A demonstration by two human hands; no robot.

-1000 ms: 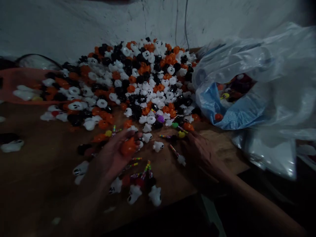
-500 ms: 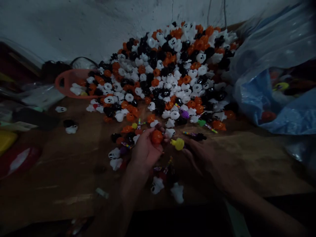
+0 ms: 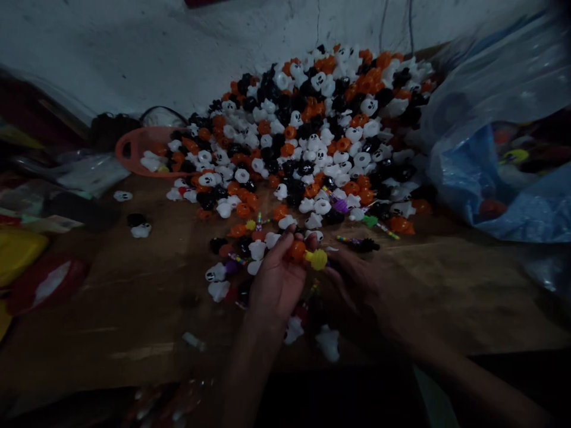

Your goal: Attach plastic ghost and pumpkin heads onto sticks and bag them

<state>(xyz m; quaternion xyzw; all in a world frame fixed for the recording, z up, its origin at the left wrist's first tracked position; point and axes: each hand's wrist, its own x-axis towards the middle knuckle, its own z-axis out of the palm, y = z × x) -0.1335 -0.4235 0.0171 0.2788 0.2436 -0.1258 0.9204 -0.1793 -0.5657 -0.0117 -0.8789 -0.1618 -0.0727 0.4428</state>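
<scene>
My left hand (image 3: 279, 276) is closed round an orange pumpkin-shaped piece (image 3: 297, 252) over the front of the table. Close on its right, my right hand (image 3: 352, 273) grips a yellow knobbed piece (image 3: 318, 259) by its right side. The narrow end of the yellow piece points at the orange one and appears to touch it. White ghost-shaped pieces (image 3: 328, 343) lie near my wrists. Beyond my fingers rises a big heap (image 3: 285, 137) of white ghosts, orange pumpkins and black pieces.
An orange plastic scoop or basket (image 3: 127, 148) lies tipped at the heap's left. Clear and blue plastic bags (image 3: 517, 196) stand at the right. Red and yellow items (image 3: 49, 285) sit at the left edge of the wooden table (image 3: 134, 321). A wall (image 3: 147, 53) closes off the back.
The orange pumpkin piece and the yellow piece have come together; a gap showed between them before. My left hand moved right, towards my right hand. The whole view shifted slightly.
</scene>
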